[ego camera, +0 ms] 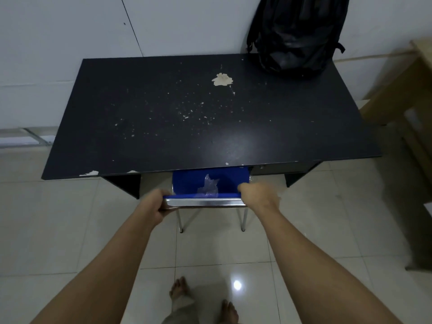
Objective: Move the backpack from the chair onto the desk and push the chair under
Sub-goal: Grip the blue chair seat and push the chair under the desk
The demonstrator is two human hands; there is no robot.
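Note:
A black backpack (295,36) stands upright at the desk's far right corner, leaning on the white wall. The black desk (163,127) has a worn, paint-flecked top. A blue chair (194,183) with a shiny metal frame sits mostly under the desk's front edge; only its backrest and rear legs show. My left hand (159,204) grips the left end of the backrest's top rail. My right hand (259,195) grips the right end of the same rail.
A pale wooden piece of furniture (411,94) stands close to the desk's right side. The floor is glossy white tile (70,230). My bare feet (180,288) are on the tiles behind the chair. A drawer unit (280,168) hangs under the desk's right side.

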